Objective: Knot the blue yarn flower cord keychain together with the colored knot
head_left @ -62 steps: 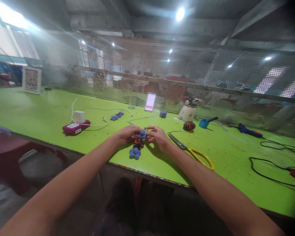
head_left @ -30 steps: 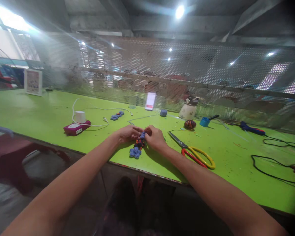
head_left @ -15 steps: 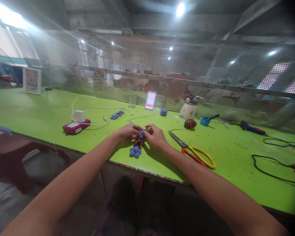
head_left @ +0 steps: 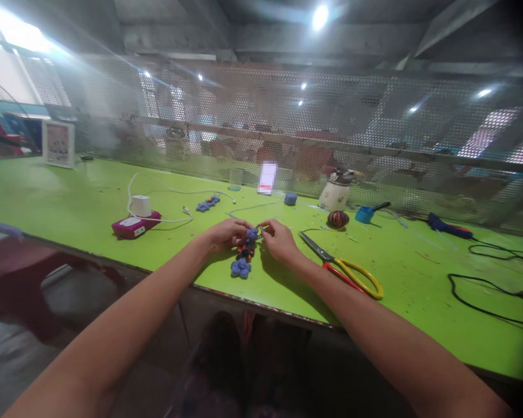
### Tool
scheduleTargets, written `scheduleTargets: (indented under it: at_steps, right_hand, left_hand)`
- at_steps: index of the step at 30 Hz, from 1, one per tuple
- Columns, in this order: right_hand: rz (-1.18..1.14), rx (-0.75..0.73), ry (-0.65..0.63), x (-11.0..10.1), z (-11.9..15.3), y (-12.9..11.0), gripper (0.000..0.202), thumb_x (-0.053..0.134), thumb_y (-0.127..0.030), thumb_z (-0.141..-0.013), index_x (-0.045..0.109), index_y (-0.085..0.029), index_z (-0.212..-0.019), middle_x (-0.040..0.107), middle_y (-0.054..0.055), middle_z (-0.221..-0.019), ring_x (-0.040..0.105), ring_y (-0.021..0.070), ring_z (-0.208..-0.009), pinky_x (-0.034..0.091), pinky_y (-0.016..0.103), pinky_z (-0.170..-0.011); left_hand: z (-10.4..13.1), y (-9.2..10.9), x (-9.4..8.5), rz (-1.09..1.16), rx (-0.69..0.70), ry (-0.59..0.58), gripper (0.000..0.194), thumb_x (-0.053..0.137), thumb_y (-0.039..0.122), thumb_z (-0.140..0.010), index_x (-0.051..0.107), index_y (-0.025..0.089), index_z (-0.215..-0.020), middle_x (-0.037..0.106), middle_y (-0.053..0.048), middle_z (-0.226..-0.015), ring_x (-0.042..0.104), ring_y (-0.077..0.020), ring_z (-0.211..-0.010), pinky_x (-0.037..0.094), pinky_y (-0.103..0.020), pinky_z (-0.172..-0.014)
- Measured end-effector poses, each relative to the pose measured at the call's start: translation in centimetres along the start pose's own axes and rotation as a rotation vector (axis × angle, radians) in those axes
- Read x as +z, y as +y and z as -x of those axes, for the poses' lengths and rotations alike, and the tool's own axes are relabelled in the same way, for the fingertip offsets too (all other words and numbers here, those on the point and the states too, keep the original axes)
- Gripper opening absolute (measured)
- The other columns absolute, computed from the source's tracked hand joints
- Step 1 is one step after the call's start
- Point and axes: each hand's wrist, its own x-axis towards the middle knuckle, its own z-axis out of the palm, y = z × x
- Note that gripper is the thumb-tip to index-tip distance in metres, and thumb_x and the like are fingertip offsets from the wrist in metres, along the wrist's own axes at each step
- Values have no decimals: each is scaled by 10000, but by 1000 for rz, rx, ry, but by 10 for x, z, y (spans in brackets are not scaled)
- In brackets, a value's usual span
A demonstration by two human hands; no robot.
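Note:
A crocheted strip of blue and dark multicoloured flowers (head_left: 241,267) hangs down toward the table's front edge, its lowest blue flower on the green top. My left hand (head_left: 232,233) is closed on the strip's upper blue flower from the left. To the right of that flower, my right hand (head_left: 276,237) has thumb and forefinger pinched together; what is between them, perhaps yarn, is too small to make out. Blue yarn (head_left: 257,205) runs behind the hands to a blue yarn roll (head_left: 290,199). Scissors (head_left: 331,259) with red and yellow handles lie right of my right hand.
A second flower strip (head_left: 208,203) and a magenta power block (head_left: 135,225) with white cable are at left. A multicoloured yarn ball (head_left: 337,219), jar (head_left: 335,190), blue tape (head_left: 364,214), phone (head_left: 267,178) and glue gun (head_left: 450,226) stand or lie behind and right.
My right hand has drawn slightly right, away from the upper blue flower, which shows more now. My left hand keeps its hold on the strip.

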Motion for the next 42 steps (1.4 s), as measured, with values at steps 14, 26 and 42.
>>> scheduleTargets:
  at_steps: [14,26,42]
  right_hand:
    - [-376,167,-82,0,3,-9,441,586,-58,-738,538,-172,-1161,583,-44,-639,536,99,-529,462,223,-513]
    - [-632,295,-191,-8,3,-12,383,579,-76,-707,551,-182,-1074,624,-17,-675,597,118,-592,504,269,-580]
    - [-731,302,-208,2,7,-12,391,627,-3,-627,575,-178,-973,554,-45,-659,576,116,-581,511,275,-570]
  left_hand:
    - [0,-1,-3,10,0,-84,218,649,-67,-628,651,82,-787,684,-85,-737,634,-119,-621,505,-217,-602]
    - [-1,2,-5,-9,15,-77,182,606,-59,-660,657,57,-791,654,-88,-725,610,-109,-614,490,-208,-607]
    - [1,0,2,-18,4,-70,148,659,-69,-634,635,64,-694,659,-89,-669,632,-114,-593,521,-232,-651]
